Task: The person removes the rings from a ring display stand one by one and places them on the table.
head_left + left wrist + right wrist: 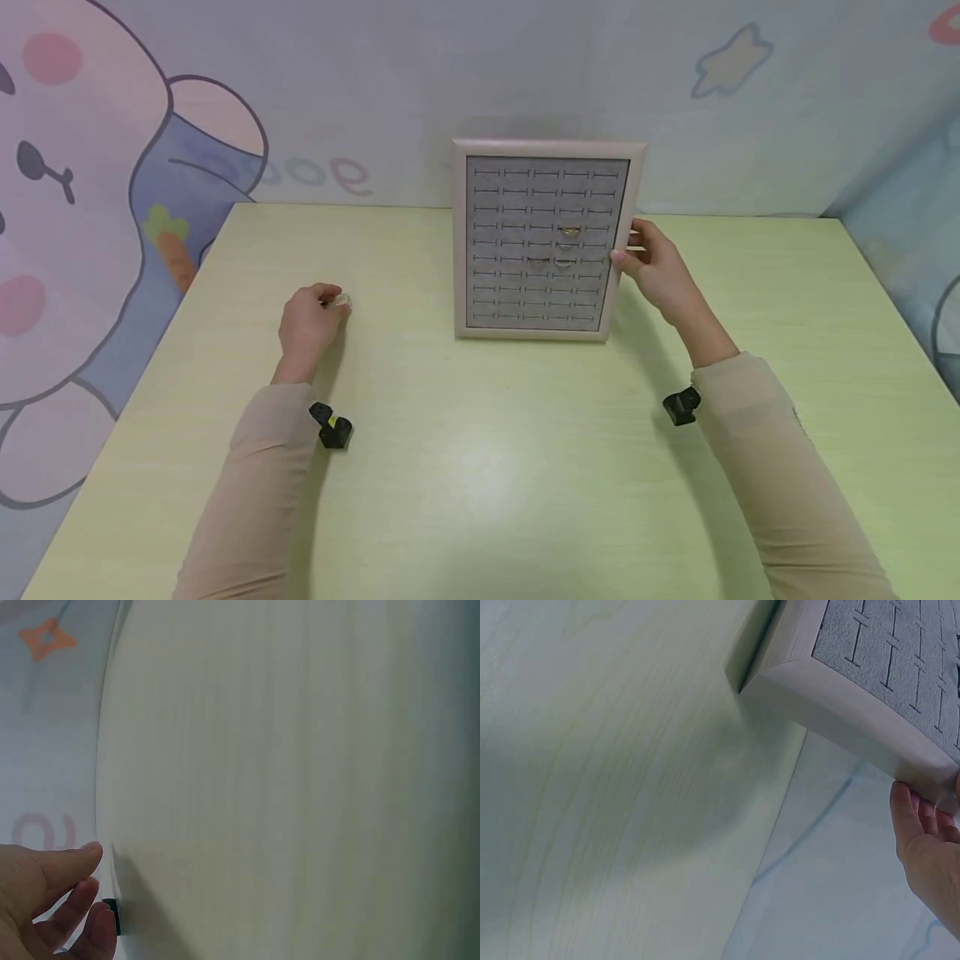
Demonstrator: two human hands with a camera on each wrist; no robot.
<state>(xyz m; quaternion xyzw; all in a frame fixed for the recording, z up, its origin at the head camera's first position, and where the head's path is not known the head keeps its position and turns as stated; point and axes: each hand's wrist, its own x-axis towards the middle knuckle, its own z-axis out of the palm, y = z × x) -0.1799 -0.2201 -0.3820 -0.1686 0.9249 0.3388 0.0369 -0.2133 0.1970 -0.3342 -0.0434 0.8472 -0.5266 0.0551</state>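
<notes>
A framed ring display board (535,321) stands nearly upright at the back of the table, its grey panel lined with rows of slots. Several rings sit in it, among them a gold ring (570,232) and a silver one (564,263). My right hand (660,271) grips the frame's right edge, thumb in front and fingers behind; the right wrist view shows these fingers (904,814) against the frame's side. Left of the board, my left hand (309,327) pinches a small pale ring (342,300) just above the tabletop. In the left wrist view the ring is not clear.
The pale wooden table (480,467) ends at a cartoon-printed backdrop (390,100) behind the board. Small black cameras (334,429) are worn at both wrists. A dark object (112,916) shows partly behind the left fingers in the left wrist view.
</notes>
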